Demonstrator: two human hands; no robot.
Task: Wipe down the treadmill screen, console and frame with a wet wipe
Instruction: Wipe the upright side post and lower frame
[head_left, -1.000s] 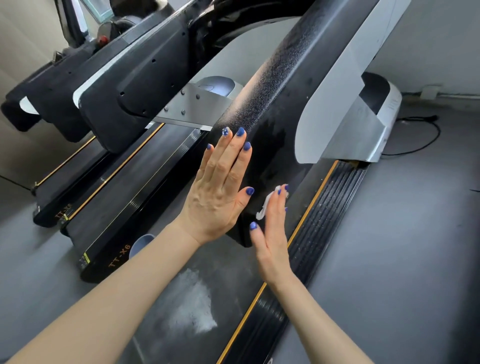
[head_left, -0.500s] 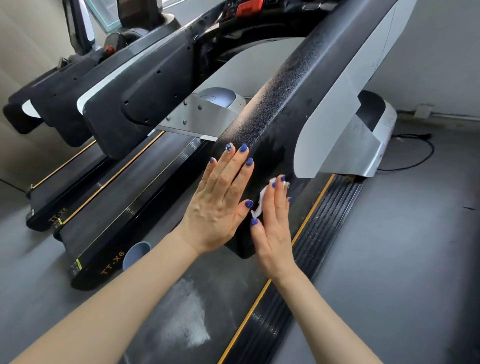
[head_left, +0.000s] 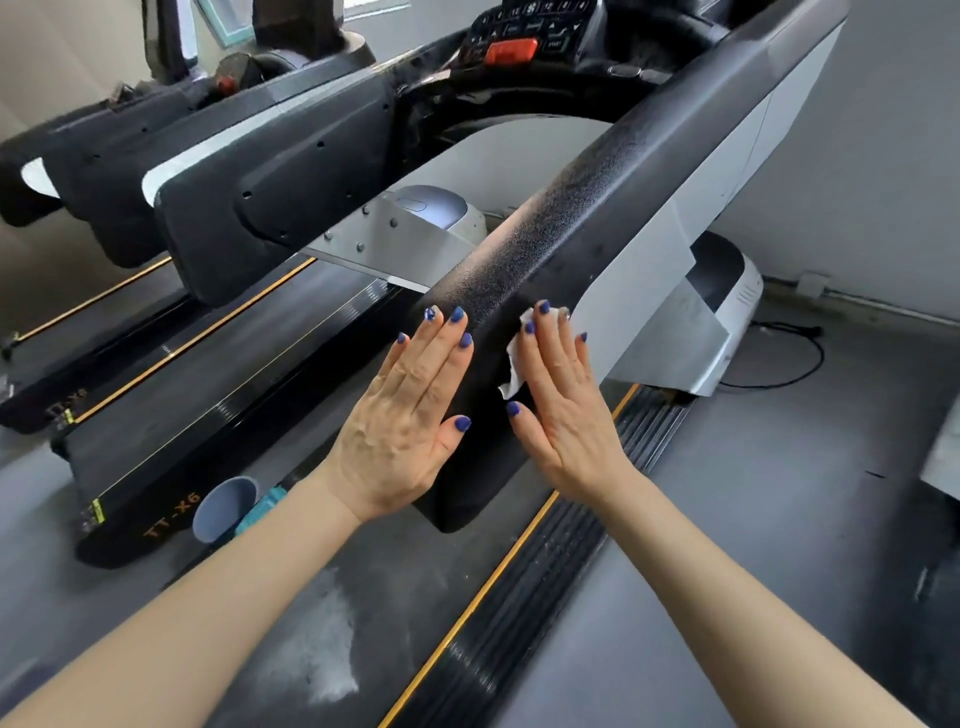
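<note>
White wipe (head_left: 514, 366) under right hand (head_left: 563, 410) on handrail (head_left: 613, 218)

You stand on a grey floor (head_left: 779, 519) beside a pale wall (head_left: 893, 156). A black cable (head_left: 795, 364) loops across the floor, and a window (head_left: 374, 8) brightens the far end.

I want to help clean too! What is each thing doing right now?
Left hand: flat, pressing the handrail's side.
Right hand: flat, pressing the wet wipe.
Wet wipe: crumpled under the right hand, against the handrail.
Handrail: dusty, speckled.
Blue cup: upright beside the treadmill.
</note>
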